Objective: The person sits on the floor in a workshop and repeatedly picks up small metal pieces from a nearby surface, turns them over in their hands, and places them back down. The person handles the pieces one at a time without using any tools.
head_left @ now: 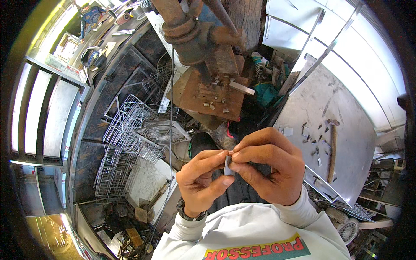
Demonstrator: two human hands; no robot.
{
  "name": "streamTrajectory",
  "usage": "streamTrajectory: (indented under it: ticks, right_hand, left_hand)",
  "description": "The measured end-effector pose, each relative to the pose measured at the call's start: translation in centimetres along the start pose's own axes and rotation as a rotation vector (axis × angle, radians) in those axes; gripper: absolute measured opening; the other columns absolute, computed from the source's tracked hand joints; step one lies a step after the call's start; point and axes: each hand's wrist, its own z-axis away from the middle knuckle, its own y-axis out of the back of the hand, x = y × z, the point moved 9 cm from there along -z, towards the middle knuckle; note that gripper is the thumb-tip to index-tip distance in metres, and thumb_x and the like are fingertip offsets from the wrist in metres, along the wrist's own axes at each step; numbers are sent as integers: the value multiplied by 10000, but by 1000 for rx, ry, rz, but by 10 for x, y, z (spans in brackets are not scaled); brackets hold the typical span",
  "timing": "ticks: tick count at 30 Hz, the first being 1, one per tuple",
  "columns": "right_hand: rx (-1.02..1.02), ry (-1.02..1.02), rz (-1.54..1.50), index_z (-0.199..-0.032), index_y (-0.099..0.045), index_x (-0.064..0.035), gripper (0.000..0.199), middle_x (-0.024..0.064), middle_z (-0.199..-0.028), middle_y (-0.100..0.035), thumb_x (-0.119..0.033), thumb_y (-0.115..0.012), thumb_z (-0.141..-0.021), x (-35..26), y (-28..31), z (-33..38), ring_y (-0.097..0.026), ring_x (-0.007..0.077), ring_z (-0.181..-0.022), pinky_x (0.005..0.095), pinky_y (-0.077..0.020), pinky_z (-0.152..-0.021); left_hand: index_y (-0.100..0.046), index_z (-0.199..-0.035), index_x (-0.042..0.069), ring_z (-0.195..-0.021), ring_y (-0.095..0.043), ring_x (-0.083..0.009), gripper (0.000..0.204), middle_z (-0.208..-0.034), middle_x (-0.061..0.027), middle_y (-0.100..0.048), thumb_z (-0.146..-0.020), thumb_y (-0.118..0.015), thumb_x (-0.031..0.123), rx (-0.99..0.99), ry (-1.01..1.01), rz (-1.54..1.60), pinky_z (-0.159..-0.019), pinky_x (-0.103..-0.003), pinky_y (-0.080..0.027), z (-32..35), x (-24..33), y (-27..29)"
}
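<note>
Both hands meet in front of my chest around a small grey metal piece [227, 165], a short narrow strip seen nearly upright. My left hand [200, 175], with a dark watch at the wrist, pinches it between thumb and fingertips. From the other side my right hand [271, 164] grips its upper end, thumb and forefinger pressed together. Fingertips hide part of the piece. Beyond the hands stands a rusty press [203, 43] with a flat brown plate [195, 97] bearing several small metal bits. A light metal bar [242, 88] lies on that plate under the press head.
At right, a sheet-metal table [346, 104] carries a hammer [333, 147] and scattered dark metal pieces. Wire racks [128, 125] are heaped at left. A thin cable [171, 95] hangs down left of the press. Scrap [130, 234] fills a bin at lower left.
</note>
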Motion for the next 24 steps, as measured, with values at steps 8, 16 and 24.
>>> streamTrajectory:
  ticks: [8,16,24]
  right_hand:
    - [-52,57,14,-1028,-753,-53,243,114,-991,-688,25,-800,-802,-13,0,1,-710,230,-834,313,-572,-704]
    - [-31,38,-22,-999,-740,-42,233,114,-970,-682,47,-796,-791,-12,1,1,-704,239,-817,316,-567,-689]
    - [-72,22,-61,-984,-733,-32,225,113,-950,-671,56,-795,-787,-6,1,1,-677,241,-785,316,-548,-667]
  left_hand:
    - [-748,-1117,-73,-1009,-723,-296,365,-1154,-295,-695,-774,-853,-7,-12,-129,-118,-857,-331,-574,1,12,-3]
    - [-767,-1051,-48,-967,-737,-283,304,-1136,-289,-700,-776,-870,27,-47,-187,-270,-821,-327,-594,2,17,-5]
    - [-772,-1010,-39,-954,-743,-295,293,-1109,-269,-711,-736,-869,1,-67,-262,-377,-811,-327,-596,-1,24,-12]
